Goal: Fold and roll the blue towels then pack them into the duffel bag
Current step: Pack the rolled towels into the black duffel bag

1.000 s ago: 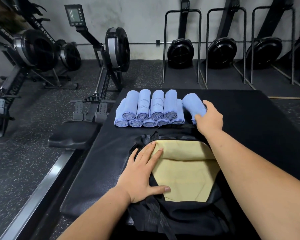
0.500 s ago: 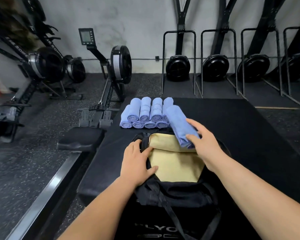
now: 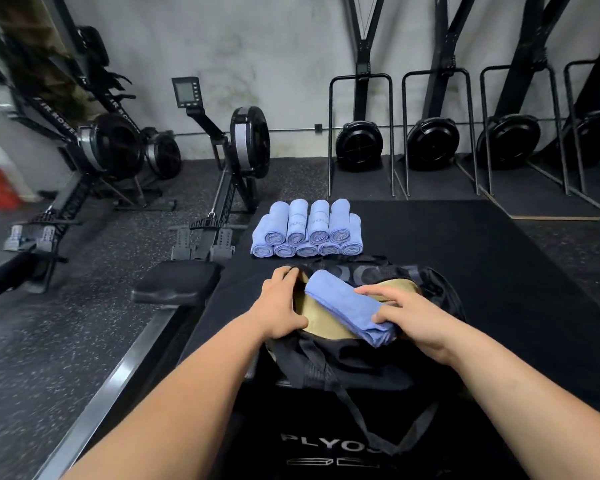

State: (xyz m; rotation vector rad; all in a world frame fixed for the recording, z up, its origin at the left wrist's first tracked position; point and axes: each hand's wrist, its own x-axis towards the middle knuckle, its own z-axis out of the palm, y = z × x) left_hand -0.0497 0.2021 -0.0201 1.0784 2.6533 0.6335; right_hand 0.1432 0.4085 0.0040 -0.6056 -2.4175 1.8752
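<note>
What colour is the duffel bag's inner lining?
Mustard-yellow lining, clearest in the head view.

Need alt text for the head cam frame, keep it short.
A person's right hand holds a rolled blue towel across the mouth of an open black duffel, while the left hand grips its rim. Behind it, more rolled towels sit stacked in two rows on a black mat, with rowing machines beyond.

Rowing machine point(image 3: 249, 143) — black mat point(image 3: 465, 254).
</note>
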